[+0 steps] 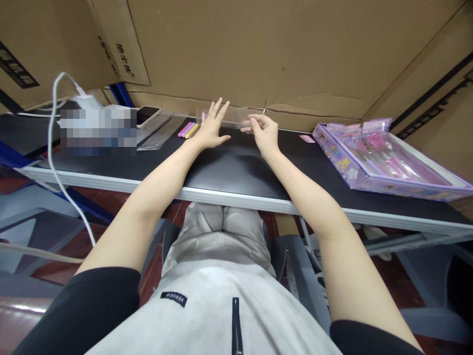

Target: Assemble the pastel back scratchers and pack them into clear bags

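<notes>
My left hand (213, 127) is spread flat with its fingers apart, touching or just over the left end of a clear plastic bag (232, 117) near the back of the black table. At the bag's right end, my right hand (265, 134) pinches its edge between thumb and fingers. Beside my left wrist lie several short coloured sticks (189, 130) in pink, purple and yellow, perhaps markers; my hand partly hides them. Behind my right fingers a thin pointed metal thing (264, 108) sticks up, too small to make out.
More clear plastic bags (162, 130) and a phone (148, 116) lie at left, by a white cable (51, 133) and a blurred-out patch. A purple display box (369, 180) with pink packets stands at right, near a small pink card (307, 139). Cardboard walls (258, 54) enclose the table (236, 172).
</notes>
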Tool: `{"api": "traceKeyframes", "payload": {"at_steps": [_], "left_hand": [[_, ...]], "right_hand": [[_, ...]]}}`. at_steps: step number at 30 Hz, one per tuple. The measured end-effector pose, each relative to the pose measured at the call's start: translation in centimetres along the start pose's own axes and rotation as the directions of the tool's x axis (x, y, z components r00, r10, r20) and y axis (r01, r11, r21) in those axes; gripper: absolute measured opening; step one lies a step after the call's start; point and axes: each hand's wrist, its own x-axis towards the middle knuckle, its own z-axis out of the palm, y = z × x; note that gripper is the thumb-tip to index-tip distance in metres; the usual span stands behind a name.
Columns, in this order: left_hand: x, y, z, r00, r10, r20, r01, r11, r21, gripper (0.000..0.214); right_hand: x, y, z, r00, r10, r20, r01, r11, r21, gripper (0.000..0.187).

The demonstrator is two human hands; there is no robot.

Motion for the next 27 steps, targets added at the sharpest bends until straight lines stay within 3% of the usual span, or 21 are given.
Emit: {"api": "traceKeyframes", "payload": {"at_steps": [7, 17, 21, 27], "left_hand": [[-0.2, 0.9, -0.5, 0.995, -0.078, -0.063, 0.083, 0.992, 0.091, 0.108], [-0.6, 2.0, -1.5, 0.967, -0.072, -0.245, 0.031, 0.985, -0.168, 0.083], [-0.5, 2.2, -1.8, 0.959, -0.065, -0.276, 0.021, 0.987, -0.159, 0.069], [-0.4, 1.7, -1.5, 0.978, -0.058, -0.199, 0.029, 0.989, -0.146, 0.062]], "right_hand": [[-0.2, -0.1, 0.5, 0.997, -0.022, 0.071, 0.015, 0.994, 0.105, 0.057], [-2.7, -6.1, 1.5, 0.98, 0.185, -0.076, -0.18, 0.981, 0.071, 0.025], [-2.5, -5.6, 1.0, 0.965, 0.262, -0.016, -0.259, 0.962, 0.088, 0.025], [-2.6, -4.9, 0.4, 0.942, 0.317, 0.109, -0.327, 0.94, 0.093, 0.024]]}}
